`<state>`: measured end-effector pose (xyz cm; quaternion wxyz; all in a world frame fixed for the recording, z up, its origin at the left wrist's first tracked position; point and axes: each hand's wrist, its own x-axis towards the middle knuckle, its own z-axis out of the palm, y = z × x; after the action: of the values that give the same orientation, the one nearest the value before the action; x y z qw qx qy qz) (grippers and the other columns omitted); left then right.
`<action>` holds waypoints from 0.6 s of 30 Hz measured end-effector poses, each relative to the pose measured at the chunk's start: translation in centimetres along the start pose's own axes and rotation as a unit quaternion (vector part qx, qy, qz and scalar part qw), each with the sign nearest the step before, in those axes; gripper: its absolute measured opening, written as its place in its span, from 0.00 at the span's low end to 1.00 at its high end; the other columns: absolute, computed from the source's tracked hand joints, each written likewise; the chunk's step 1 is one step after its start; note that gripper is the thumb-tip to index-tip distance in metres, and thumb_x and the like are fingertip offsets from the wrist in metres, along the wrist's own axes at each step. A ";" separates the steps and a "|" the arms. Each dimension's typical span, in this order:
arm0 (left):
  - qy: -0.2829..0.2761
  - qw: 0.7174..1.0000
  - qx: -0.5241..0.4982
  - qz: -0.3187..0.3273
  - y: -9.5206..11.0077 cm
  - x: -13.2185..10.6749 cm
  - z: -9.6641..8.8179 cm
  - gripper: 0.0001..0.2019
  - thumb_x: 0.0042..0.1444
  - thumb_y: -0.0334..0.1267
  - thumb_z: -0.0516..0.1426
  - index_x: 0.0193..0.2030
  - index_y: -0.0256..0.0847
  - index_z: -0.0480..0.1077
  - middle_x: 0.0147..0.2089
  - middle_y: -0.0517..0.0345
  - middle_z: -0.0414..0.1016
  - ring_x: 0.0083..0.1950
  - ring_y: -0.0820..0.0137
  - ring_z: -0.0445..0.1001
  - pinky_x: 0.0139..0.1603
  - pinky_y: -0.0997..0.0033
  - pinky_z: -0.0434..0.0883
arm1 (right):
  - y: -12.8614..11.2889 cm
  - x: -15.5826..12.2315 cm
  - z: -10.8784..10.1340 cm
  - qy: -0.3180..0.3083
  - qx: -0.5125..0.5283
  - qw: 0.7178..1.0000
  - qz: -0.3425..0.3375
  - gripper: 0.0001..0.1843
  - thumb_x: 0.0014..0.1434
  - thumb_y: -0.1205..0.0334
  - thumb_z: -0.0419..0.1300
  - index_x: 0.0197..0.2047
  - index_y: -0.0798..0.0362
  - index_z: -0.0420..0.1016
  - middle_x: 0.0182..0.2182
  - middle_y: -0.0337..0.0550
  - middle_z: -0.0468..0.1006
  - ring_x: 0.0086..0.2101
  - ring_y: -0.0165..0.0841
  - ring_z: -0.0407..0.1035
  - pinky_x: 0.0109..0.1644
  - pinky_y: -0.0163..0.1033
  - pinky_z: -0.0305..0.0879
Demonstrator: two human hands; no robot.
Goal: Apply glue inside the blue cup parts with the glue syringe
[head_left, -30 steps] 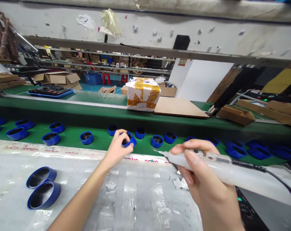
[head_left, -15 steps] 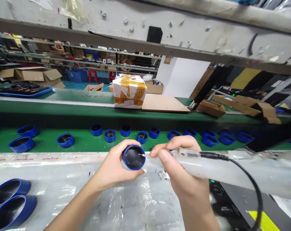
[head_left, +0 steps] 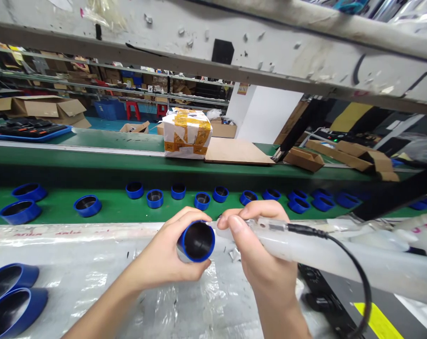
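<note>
1. Above the near tabletop [head_left: 103,278], left fingers [head_left: 188,215] gripped a blue cup [head_left: 198,241], its opening facing near.
2. Right fingers [head_left: 264,207] clasped a white syringe [head_left: 319,254], long axis left-right, tip [head_left: 210,223] leftward.
3. Red lettering [head_left: 31,234] was illegible.

Light bright, diffuse | glare streaks plastic-covered counter [head_left: 75,263] | shadow along rear of conveyor [head_left: 58,207] | far-right blue rings [head_left: 348,200] soft | edges stretched

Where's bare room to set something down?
On the plastic-covered table, between the left forearm and the two blue round parts at lower left; also the board beside the taped box. The green belt is crowded at right, where blue parts bunch.
</note>
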<state>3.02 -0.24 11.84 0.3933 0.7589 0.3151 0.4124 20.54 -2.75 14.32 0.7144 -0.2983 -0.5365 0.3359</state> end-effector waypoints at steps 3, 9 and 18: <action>-0.006 1.000 0.006 0.000 0.0 0.0 -0.1 0.26 0.49 0.28 0.66 0.55 0.48 0.71 0.54 0.56 0.75 0.56 0.59 0.77 0.61 0.59 0.74 | 0.0 0.0 0.0 -0.003 0.001 1.000 -0.001 0.10 0.68 0.70 0.71 0.42 0.43 0.78 0.32 0.33 0.85 0.35 0.34 0.85 0.44 0.40 0.81; -0.011 1.000 0.017 -0.005 0.1 0.1 -0.2 0.24 0.51 0.28 0.65 0.54 0.48 0.71 0.54 0.56 0.74 0.56 0.59 0.77 0.60 0.58 0.74 | -0.1 0.1 -0.2 -0.014 -0.004 1.000 0.001 0.11 0.68 0.71 0.70 0.42 0.42 0.79 0.32 0.29 0.86 0.35 0.31 0.84 0.44 0.37 0.80; 0.008 0.998 0.057 0.013 -0.1 -0.2 -0.8 0.25 0.53 0.31 0.65 0.57 0.49 0.69 0.56 0.55 0.74 0.60 0.57 0.77 0.61 0.56 0.75 | -0.2 0.0 -0.5 -0.013 -0.034 0.999 -0.001 0.10 0.68 0.70 0.70 0.41 0.42 0.79 0.32 0.29 0.86 0.36 0.29 0.83 0.46 0.34 0.79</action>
<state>2.19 -0.02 11.96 0.3415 0.7806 0.3311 0.4056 21.04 -2.88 14.41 0.6969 -0.3175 -0.5572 0.3211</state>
